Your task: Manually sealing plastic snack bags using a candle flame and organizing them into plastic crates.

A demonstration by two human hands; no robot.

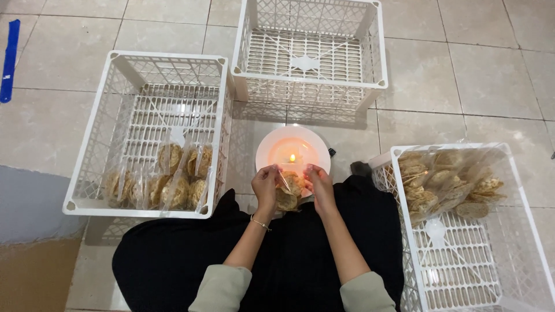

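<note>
We see both hands pinching one clear bag of crackers [288, 193] at frame centre, just at the 6 o'clock edge of a white plate [272, 151] with a lit candle [292, 158]. Left hand [265, 188] grips the bag's top left corner, right hand [317, 185] the top right; fingertips closed on plastic, though the bag mouth itself is too small to read. Bag's lower half sits over the dark lap and is partly masked by the left hand.

At 9 o'clock, a white crate [92, 167] holds several filled bags [159, 184], blurred through the lattice. At 12 o'clock, another white crate [309, 81], only its mesh floor showing. At 4 o'clock, a third crate [523, 190] with loose bagged crackers [448, 185], cut off by the frame's bottom and right edges. Blue strip [8, 60] at 10 o'clock, clipped left. A small dark object [359, 168] beside the plate, unidentifiable.
</note>
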